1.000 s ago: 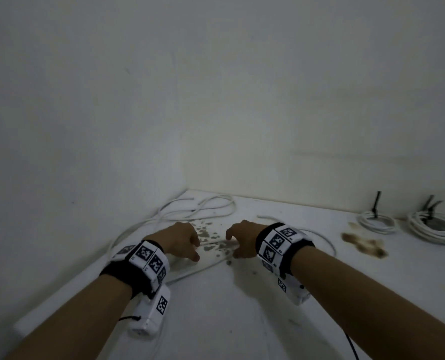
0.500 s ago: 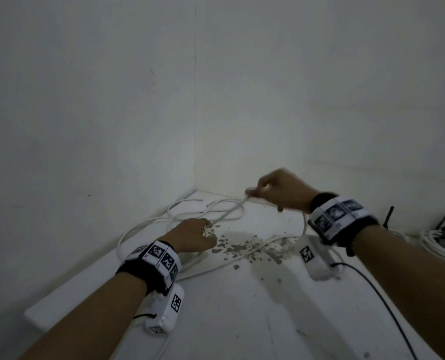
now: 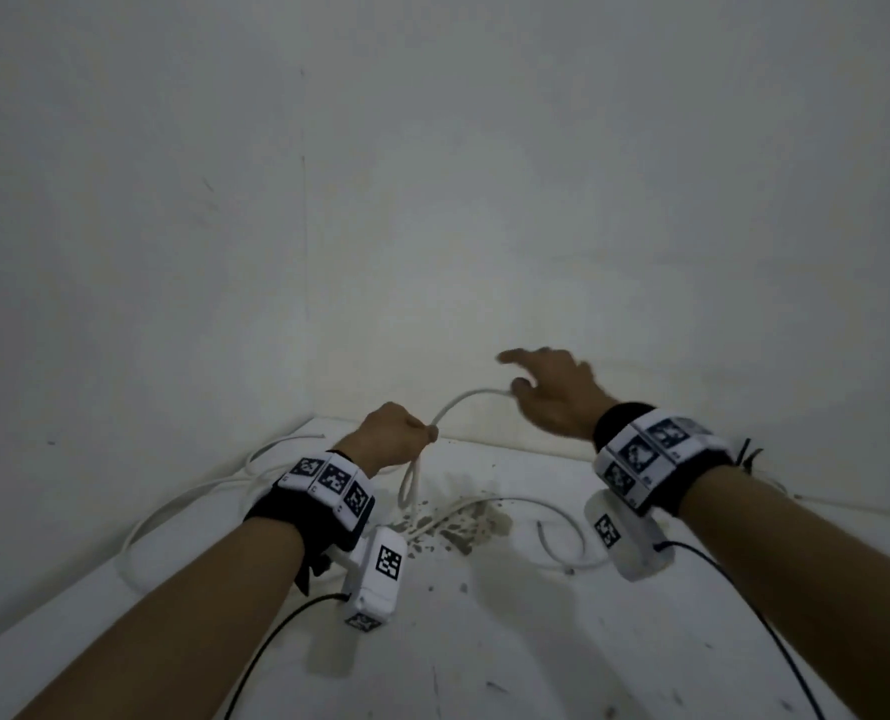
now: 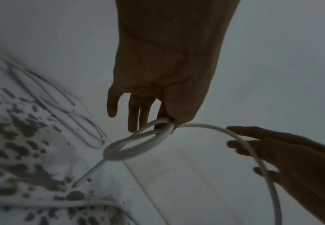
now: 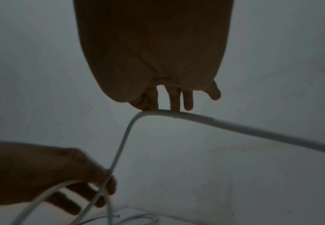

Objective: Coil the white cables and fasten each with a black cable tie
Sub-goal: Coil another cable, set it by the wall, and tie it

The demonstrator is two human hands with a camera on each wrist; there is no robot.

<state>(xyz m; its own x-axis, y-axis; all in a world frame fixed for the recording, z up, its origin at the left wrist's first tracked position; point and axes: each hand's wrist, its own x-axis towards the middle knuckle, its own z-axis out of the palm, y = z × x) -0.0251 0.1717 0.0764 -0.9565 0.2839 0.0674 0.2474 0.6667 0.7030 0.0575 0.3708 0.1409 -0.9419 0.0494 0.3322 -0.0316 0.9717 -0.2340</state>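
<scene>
Both hands are up off the white table [image 3: 536,641] here, working the same white cable [image 3: 463,402] in the corner where the two walls meet. The left hand [image 3: 393,433] has the cable pinched between thumb and index finger, and in the left wrist view a small loop [image 4: 138,144] of it hangs right off that pinch, with the other three fingers just hanging loose and fairly straight below. From the pinch the cable arcs up and over to the right hand [image 3: 552,394], which is mostly open: index finger pointing out, the rest relaxed. In the right wrist view the cable [image 5: 196,118] runs under the fingertips [image 5: 175,106] and bends sharply down toward the left hand [image 5: 42,175], so it looks draped over or lightly guided by the fingers rather than squeezed; whether the thumb is actually clamping it, hard to say, it's dark and a bit blurry. The rest of the cable trails down from the loop onto the table, over a patch of dark splotchy stains [image 3: 453,527], and curls off in loose curves toward the left wall and under the right wrist. Each wrist has a black band with black-and-white marker squares and a small white camera box hanging below it.
</scene>
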